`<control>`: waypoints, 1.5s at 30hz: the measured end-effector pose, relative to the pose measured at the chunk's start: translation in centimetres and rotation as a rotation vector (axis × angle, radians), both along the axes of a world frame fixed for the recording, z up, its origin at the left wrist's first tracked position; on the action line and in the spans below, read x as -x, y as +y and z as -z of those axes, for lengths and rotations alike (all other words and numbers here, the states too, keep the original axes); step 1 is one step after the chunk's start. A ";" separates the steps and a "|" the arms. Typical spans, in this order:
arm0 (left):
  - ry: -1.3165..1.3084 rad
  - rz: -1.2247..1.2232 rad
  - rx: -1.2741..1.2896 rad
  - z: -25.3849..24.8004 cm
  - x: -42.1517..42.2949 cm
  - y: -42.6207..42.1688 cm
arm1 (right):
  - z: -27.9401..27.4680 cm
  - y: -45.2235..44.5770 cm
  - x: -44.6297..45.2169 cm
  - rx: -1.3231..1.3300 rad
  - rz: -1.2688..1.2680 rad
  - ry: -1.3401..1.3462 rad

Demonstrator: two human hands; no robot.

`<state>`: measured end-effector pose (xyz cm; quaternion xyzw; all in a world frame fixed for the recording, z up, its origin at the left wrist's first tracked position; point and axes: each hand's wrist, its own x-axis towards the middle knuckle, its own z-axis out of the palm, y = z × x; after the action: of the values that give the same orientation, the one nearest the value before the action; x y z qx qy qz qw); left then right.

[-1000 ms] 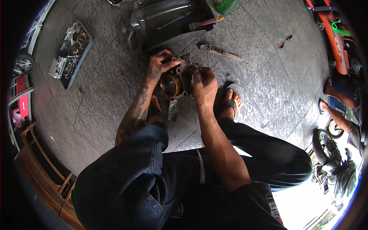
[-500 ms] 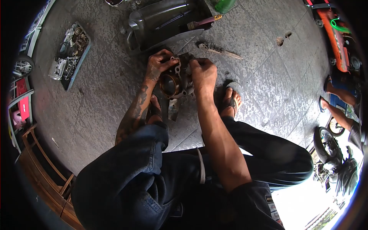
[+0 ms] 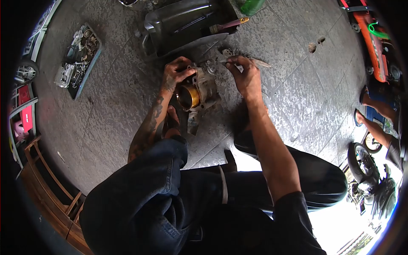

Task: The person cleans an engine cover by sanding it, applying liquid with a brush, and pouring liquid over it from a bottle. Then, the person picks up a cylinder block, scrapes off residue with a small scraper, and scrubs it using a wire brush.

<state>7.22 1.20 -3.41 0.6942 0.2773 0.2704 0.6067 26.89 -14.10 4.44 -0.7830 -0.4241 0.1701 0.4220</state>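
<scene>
My left hand (image 3: 177,72) grips the upper left corner of a metal engine cylinder (image 3: 207,87), which has a round bore with a golden-lit inner wall facing me. To the right of the cylinder and apart from it is my right hand (image 3: 245,75), its fingers pinched together on something small and pale that I cannot make out. Just beyond those fingers a dirty wooden stick (image 3: 260,63) lies on the floor, partly covered by the hand. A narrow flat piece (image 3: 192,123) shows below the cylinder, close to my foot.
A dark metal tray (image 3: 191,44) ahead holds a brush (image 3: 229,25) and a thin rod. Another tray (image 3: 91,63) at the left is full of metal parts. A green bottle (image 3: 251,6) stands beyond. A red jack, another person's legs and a motorcycle are at the right; a wooden bench is lower left.
My right hand has moved off the cylinder to the right, over by the stick. My left hand has stayed on the cylinder, whose right side now shows.
</scene>
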 end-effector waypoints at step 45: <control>-0.067 0.075 0.026 1.2 0.8 0.4 | -2.4 0.2 -2.2 0.075 -0.485 -0.144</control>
<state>6.43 1.56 -4.64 0.6865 0.2341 0.2671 0.6345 29.12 -13.91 6.84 -0.6838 -0.6218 0.2256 0.3082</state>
